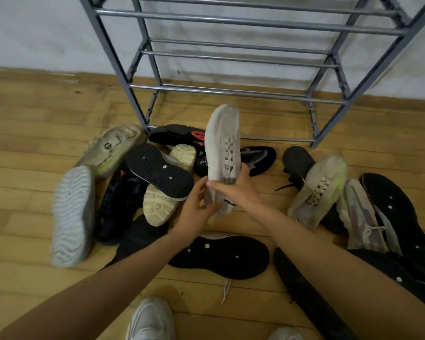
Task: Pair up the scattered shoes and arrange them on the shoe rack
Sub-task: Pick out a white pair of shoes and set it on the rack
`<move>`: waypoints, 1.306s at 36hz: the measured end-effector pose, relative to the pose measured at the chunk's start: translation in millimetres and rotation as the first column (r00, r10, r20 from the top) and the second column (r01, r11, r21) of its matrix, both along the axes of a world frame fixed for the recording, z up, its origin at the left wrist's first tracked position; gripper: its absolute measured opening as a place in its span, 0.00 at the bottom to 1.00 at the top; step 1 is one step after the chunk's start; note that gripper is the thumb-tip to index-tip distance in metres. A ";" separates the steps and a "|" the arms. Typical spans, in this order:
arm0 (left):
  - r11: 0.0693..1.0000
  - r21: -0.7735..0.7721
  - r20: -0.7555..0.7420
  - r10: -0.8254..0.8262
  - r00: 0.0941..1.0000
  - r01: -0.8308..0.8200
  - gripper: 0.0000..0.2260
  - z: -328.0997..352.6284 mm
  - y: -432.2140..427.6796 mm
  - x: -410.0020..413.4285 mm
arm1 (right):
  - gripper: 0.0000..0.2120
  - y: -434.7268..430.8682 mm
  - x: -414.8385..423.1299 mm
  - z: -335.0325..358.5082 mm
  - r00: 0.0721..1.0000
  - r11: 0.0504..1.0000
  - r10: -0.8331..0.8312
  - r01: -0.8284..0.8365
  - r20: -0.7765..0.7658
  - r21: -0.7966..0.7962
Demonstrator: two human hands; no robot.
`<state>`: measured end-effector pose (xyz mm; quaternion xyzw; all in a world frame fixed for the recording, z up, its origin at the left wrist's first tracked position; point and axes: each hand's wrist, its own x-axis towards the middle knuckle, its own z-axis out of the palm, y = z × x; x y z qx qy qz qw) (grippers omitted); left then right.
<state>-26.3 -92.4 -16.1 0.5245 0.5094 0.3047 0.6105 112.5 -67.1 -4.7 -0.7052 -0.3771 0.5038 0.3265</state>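
A white shoe (222,148) is being held toe-up over the floor (35,148), in front of the shoe rack (243,92). Its heel end is being gripped by both hands: the left hand (196,212) is curled round one side and the right hand (238,190) is clasped over the other.

- Step judged: pairing is being started, and nothing is being carried by the rack yet.
- Next: its mate is being sought. The pale-soled shoe (73,217) lying sole-up on the left is being considered, but the match cannot be told.
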 end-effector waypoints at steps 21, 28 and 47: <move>0.914 0.284 -0.852 0.103 0.513 0.289 0.32 -16.8 58.6 -62.6 | 0.37 10.5 -12.8 -16.7 0.952 0.995 0.101 -0.094 0.289 -0.036; 0.945 0.009 -0.913 -0.125 0.388 0.326 0.30 -18.3 43.4 -87.6 | 0.38 -5.6 -7.0 -24.3 0.876 0.979 0.206 -0.182 0.435 -0.097; 0.859 0.278 -0.146 0.481 0.865 -0.430 0.21 11.3 10.9 -113.4 | 0.38 -13.0 -11.9 -39.2 0.884 0.990 0.135 -0.134 0.448 -0.034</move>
